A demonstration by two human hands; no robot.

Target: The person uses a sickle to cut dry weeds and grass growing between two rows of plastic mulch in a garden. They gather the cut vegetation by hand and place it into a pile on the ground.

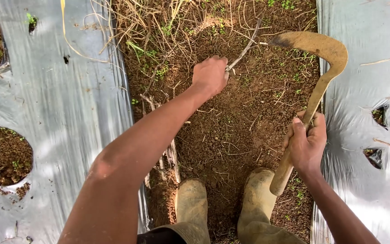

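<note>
Over the soil, sickle (318, 86) handle near, blade curving far-left.

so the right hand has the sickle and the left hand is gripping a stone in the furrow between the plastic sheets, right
Not quite. The head view shows the left hand gripping a thin dry twig, not a stone. The rest holds: the right hand has the sickle by its wooden handle, and both are over the soil furrow between the plastic sheets.
</note>
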